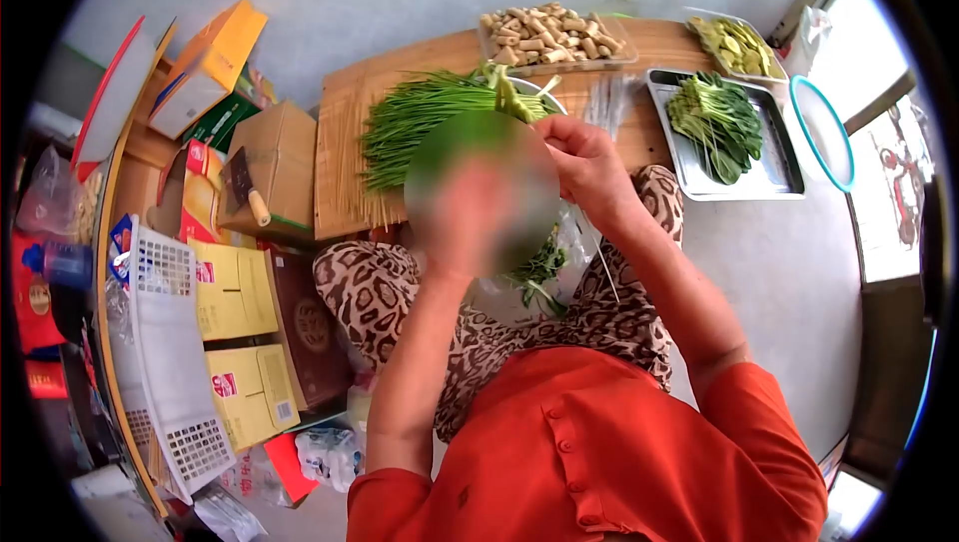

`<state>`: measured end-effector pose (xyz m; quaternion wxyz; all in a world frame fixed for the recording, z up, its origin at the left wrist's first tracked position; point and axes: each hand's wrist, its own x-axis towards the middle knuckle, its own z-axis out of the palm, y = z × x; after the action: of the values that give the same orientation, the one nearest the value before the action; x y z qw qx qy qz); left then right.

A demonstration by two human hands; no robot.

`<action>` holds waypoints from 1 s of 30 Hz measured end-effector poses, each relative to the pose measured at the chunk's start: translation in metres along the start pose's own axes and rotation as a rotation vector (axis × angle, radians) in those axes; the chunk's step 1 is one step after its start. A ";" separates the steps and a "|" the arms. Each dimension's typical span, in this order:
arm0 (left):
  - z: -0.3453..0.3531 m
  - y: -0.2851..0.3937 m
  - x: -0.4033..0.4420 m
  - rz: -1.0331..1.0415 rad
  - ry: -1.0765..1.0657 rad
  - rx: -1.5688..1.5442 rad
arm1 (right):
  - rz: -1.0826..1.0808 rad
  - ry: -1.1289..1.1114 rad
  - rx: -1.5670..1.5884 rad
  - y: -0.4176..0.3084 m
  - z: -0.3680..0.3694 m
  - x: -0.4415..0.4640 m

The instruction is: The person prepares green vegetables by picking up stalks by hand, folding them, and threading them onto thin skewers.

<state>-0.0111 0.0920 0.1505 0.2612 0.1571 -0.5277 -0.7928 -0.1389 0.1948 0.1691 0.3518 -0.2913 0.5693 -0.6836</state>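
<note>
My right hand (587,164) is closed in a pinch above my knees, at the near edge of the wooden board. A thin skewer (602,260) slants down below it, in line with the pinching fingers. Beside it my left hand (468,207) is covered by a round blur, so its fingers and anything in them are hidden. Just beyond the hands lies a heap of long green chives (425,117), with paler green leaves (519,100) at its right over a white bowl (547,92). Leafy greens (539,267) rest in a plastic bag between my legs.
On the wooden board (345,92) stand a tub of cut beige pieces (549,34) and a bundle of skewers (611,100). Right are a metal tray (769,182) with greens and a container of green slices (741,47). Left, a knife (250,192) lies on a cardboard box (285,152).
</note>
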 end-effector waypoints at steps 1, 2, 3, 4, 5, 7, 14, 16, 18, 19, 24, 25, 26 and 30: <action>-0.004 -0.015 0.005 0.011 0.005 -0.002 | -0.048 -0.014 -0.078 0.005 0.005 0.005; -0.015 -0.029 0.007 0.040 0.036 0.007 | -0.015 -0.020 -0.062 0.001 0.004 0.003; -0.023 -0.043 0.008 0.070 0.061 0.027 | -0.022 -0.076 -0.024 0.000 0.005 0.004; -0.025 -0.043 0.009 0.101 0.061 0.128 | -0.031 -0.100 0.001 -0.001 0.005 0.005; -0.028 -0.045 0.011 0.133 0.064 0.228 | -0.027 -0.043 -0.062 0.003 0.008 0.005; -0.009 -0.021 0.006 0.094 0.049 0.184 | -0.049 -0.029 -0.084 -0.005 0.013 -0.001; -0.078 -0.041 0.022 0.163 0.154 0.095 | 0.097 -0.176 -0.271 -0.031 0.000 -0.034; -0.084 -0.033 0.020 0.147 0.161 0.038 | 0.147 -0.235 -0.256 -0.030 0.000 -0.043; -0.070 -0.009 0.011 0.074 0.165 -0.091 | 0.154 -0.277 -0.280 -0.027 0.001 -0.047; -0.060 0.002 0.008 -0.005 0.158 -0.256 | 0.163 -0.312 -0.308 -0.026 0.002 -0.048; -0.082 -0.011 0.015 0.057 0.343 -0.311 | 0.125 -0.319 -0.327 -0.024 0.013 -0.049; -0.073 0.020 0.006 0.057 0.185 -0.321 | 0.155 -0.324 -0.304 -0.027 0.015 -0.050; -0.083 0.028 0.005 0.076 0.203 -0.306 | 0.188 -0.323 -0.279 -0.030 0.016 -0.050; -0.156 0.016 0.017 0.569 0.631 1.016 | 0.140 -0.289 -0.252 -0.029 0.010 -0.047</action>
<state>0.0612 -0.0408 0.1043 0.4959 0.3401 -0.7550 -0.2615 -0.1075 0.2301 0.2000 0.4373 -0.3879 0.6126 -0.5320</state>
